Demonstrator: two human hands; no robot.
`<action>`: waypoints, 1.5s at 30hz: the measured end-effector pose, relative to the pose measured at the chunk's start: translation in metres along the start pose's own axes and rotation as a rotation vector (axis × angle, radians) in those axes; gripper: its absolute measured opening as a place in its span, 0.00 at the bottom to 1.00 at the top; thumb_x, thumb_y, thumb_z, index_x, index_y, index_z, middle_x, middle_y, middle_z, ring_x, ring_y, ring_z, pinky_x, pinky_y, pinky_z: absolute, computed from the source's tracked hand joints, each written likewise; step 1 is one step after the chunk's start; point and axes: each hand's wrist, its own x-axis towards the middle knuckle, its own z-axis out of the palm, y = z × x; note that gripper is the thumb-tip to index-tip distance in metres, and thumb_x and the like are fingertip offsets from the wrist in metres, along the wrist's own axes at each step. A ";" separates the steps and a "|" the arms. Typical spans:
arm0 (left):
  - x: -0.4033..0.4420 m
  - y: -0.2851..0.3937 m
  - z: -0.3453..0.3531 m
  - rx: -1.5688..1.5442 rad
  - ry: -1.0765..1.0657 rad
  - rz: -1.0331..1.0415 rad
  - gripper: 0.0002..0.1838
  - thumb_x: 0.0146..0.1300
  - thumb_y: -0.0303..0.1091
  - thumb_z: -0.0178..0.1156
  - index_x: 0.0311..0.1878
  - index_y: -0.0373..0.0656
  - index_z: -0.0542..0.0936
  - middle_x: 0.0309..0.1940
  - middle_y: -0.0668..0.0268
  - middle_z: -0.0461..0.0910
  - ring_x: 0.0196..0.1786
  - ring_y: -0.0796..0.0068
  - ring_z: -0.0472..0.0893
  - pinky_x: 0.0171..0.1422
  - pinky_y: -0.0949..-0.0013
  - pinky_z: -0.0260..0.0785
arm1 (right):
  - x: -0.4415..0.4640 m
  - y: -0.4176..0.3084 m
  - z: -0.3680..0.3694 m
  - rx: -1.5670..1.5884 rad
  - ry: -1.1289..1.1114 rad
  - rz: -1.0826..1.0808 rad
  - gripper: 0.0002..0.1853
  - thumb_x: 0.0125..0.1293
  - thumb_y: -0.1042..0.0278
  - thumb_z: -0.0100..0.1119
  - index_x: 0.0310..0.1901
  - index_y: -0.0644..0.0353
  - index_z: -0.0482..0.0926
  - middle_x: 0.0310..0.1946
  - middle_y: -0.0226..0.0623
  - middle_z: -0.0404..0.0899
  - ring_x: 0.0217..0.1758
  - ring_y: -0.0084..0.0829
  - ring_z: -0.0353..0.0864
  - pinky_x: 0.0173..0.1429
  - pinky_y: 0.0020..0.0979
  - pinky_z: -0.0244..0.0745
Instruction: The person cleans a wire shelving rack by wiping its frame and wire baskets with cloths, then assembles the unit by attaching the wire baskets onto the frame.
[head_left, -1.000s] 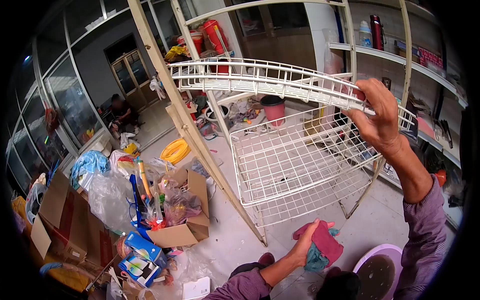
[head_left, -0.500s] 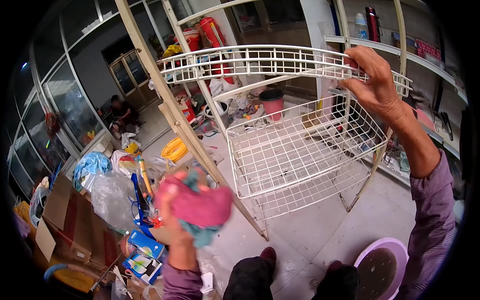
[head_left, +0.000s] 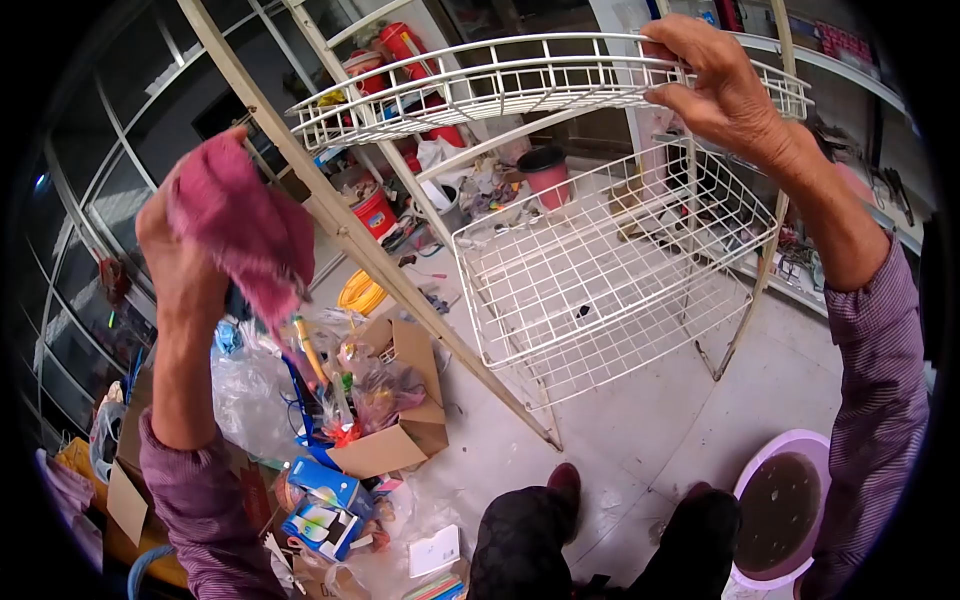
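Note:
My left hand (head_left: 185, 255) is raised at the left, closed round a crumpled pink cloth (head_left: 245, 215) that hangs down from it. My right hand (head_left: 725, 85) grips the front rim of the upper white wire basket (head_left: 480, 95), fingers over the top and thumb below. That basket sits between the posts of a pale metal rack (head_left: 370, 255). Lower on the same rack is a deeper wire basket (head_left: 610, 270), with another wire grid beneath it. The cloth is apart from the rack.
A purple basin (head_left: 825, 455) of murky water stands by my right foot. At the left lie an open cardboard box (head_left: 425, 390) of clutter, clear plastic bags (head_left: 255, 400) and a blue box (head_left: 330, 485). Behind the rack are a pink bucket (head_left: 547, 180) and a yellow coil (head_left: 362, 292).
My left hand has swung up and to the left with the cloth. My right hand still grips the basket rim. The view has tilted down, showing more floor and the cardboard box.

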 end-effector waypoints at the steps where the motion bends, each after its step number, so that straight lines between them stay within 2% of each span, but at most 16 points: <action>1: 0.002 -0.001 0.001 -0.141 -0.024 -0.089 0.17 0.55 0.28 0.62 0.49 0.38 0.79 0.34 0.70 0.80 0.37 0.84 0.76 0.42 0.80 0.69 | 0.002 0.000 -0.001 -0.001 -0.003 -0.002 0.22 0.44 0.78 0.64 0.44 0.70 0.72 0.36 0.43 0.74 0.40 0.37 0.76 0.46 0.32 0.72; 3: 0.003 -0.004 0.003 -0.115 -0.022 -0.099 0.17 0.55 0.28 0.61 0.49 0.39 0.79 0.34 0.70 0.80 0.37 0.84 0.77 0.42 0.80 0.69 | 0.007 -0.010 -0.004 0.032 0.026 -0.014 0.16 0.42 0.81 0.61 0.37 0.65 0.72 0.28 0.41 0.73 0.34 0.37 0.76 0.41 0.35 0.71; 6: 0.000 -0.011 -0.002 -0.020 -0.028 -0.138 0.16 0.57 0.28 0.59 0.51 0.40 0.79 0.35 0.70 0.80 0.37 0.84 0.77 0.42 0.78 0.70 | 0.010 -0.003 -0.007 -0.066 -0.040 -0.025 0.22 0.42 0.81 0.63 0.43 0.68 0.72 0.34 0.42 0.72 0.38 0.37 0.74 0.43 0.34 0.70; 8: -0.010 -0.016 -0.004 0.277 -0.074 0.074 0.17 0.59 0.27 0.57 0.53 0.41 0.77 0.37 0.69 0.79 0.37 0.84 0.77 0.43 0.78 0.71 | 0.009 -0.007 -0.005 -0.100 0.042 -0.091 0.19 0.41 0.82 0.62 0.40 0.65 0.71 0.31 0.40 0.72 0.37 0.38 0.73 0.43 0.36 0.68; 9: -0.020 -0.010 0.002 -0.022 -0.043 -0.186 0.20 0.58 0.25 0.56 0.56 0.42 0.75 0.39 0.68 0.79 0.37 0.82 0.76 0.43 0.76 0.71 | 0.009 -0.010 -0.003 -0.129 0.121 -0.159 0.17 0.41 0.82 0.61 0.37 0.63 0.71 0.29 0.39 0.72 0.36 0.40 0.73 0.42 0.39 0.66; 10: -0.026 -0.008 0.007 -0.024 -0.039 -0.189 0.20 0.58 0.25 0.56 0.56 0.42 0.75 0.39 0.68 0.79 0.37 0.82 0.76 0.43 0.76 0.71 | 0.007 -0.012 -0.003 -0.130 0.118 -0.164 0.17 0.41 0.82 0.61 0.37 0.63 0.71 0.29 0.39 0.72 0.36 0.40 0.73 0.42 0.39 0.66; 12: -0.034 -0.005 0.014 -0.513 -0.059 -0.418 0.21 0.56 0.25 0.56 0.56 0.40 0.74 0.41 0.66 0.79 0.36 0.80 0.76 0.43 0.75 0.71 | 0.005 -0.014 -0.004 -0.133 0.046 -0.087 0.17 0.41 0.81 0.61 0.37 0.62 0.71 0.29 0.39 0.72 0.36 0.39 0.72 0.43 0.39 0.66; 14: -0.043 0.004 0.019 -0.142 -0.107 -0.141 0.18 0.54 0.25 0.58 0.50 0.37 0.77 0.38 0.65 0.79 0.36 0.81 0.76 0.43 0.77 0.70 | 0.001 -0.013 0.000 -0.116 0.040 -0.064 0.18 0.41 0.82 0.61 0.37 0.62 0.71 0.30 0.39 0.72 0.36 0.39 0.72 0.43 0.38 0.66; 16: -0.064 0.016 0.018 -0.137 -0.283 -0.189 0.16 0.52 0.25 0.60 0.46 0.37 0.79 0.35 0.66 0.79 0.36 0.80 0.77 0.44 0.77 0.70 | 0.000 -0.013 0.000 -0.083 0.069 -0.075 0.18 0.41 0.82 0.61 0.37 0.62 0.71 0.30 0.39 0.72 0.36 0.39 0.71 0.42 0.38 0.65; 20: -0.122 0.045 0.042 -0.390 -0.393 -0.381 0.16 0.49 0.25 0.64 0.44 0.37 0.79 0.32 0.66 0.79 0.35 0.80 0.77 0.43 0.76 0.70 | -0.009 -0.020 -0.001 -0.083 -0.003 -0.015 0.19 0.40 0.81 0.61 0.37 0.61 0.69 0.32 0.39 0.72 0.37 0.40 0.71 0.44 0.38 0.65; 25: -0.165 0.079 0.081 -1.077 -0.319 -1.131 0.16 0.53 0.24 0.63 0.47 0.37 0.78 0.33 0.70 0.75 0.36 0.80 0.76 0.41 0.78 0.70 | -0.025 -0.026 0.012 -0.015 0.050 0.005 0.20 0.38 0.83 0.61 0.37 0.62 0.69 0.32 0.40 0.72 0.38 0.41 0.70 0.46 0.37 0.63; 36: -0.120 0.087 0.158 -1.230 -0.269 -1.069 0.20 0.55 0.28 0.64 0.50 0.37 0.73 0.31 0.68 0.75 0.34 0.77 0.77 0.38 0.72 0.71 | -0.048 -0.042 0.024 -0.005 0.083 0.063 0.20 0.37 0.82 0.60 0.37 0.64 0.71 0.32 0.40 0.70 0.38 0.40 0.70 0.46 0.37 0.64; 38: -0.103 0.093 0.169 -1.250 -0.195 -1.027 0.16 0.56 0.38 0.65 0.41 0.39 0.74 0.41 0.65 0.75 0.40 0.72 0.76 0.45 0.70 0.70 | -0.049 -0.043 0.025 0.007 0.098 0.059 0.20 0.37 0.82 0.60 0.37 0.64 0.71 0.31 0.41 0.70 0.38 0.40 0.70 0.46 0.36 0.64; 40: -0.094 0.089 0.182 -1.366 -0.263 -1.193 0.20 0.56 0.44 0.64 0.45 0.42 0.72 0.44 0.65 0.74 0.44 0.71 0.75 0.51 0.67 0.69 | -0.050 -0.042 0.027 0.024 0.104 0.070 0.19 0.37 0.83 0.59 0.37 0.64 0.71 0.31 0.41 0.70 0.37 0.40 0.69 0.45 0.36 0.63; 44: -0.059 0.103 0.196 -1.497 -0.044 -1.123 0.29 0.53 0.56 0.64 0.47 0.45 0.67 0.41 0.60 0.74 0.34 0.66 0.77 0.37 0.62 0.74 | -0.050 -0.041 0.030 0.002 0.133 0.052 0.19 0.37 0.84 0.55 0.36 0.64 0.71 0.30 0.41 0.69 0.36 0.40 0.69 0.44 0.37 0.63; 45: -0.052 0.101 0.200 -1.558 -0.022 -1.065 0.26 0.51 0.56 0.65 0.41 0.47 0.70 0.35 0.63 0.74 0.33 0.69 0.77 0.35 0.64 0.74 | -0.051 -0.039 0.034 0.004 0.161 0.021 0.18 0.37 0.84 0.54 0.36 0.64 0.70 0.29 0.41 0.69 0.35 0.40 0.69 0.43 0.37 0.63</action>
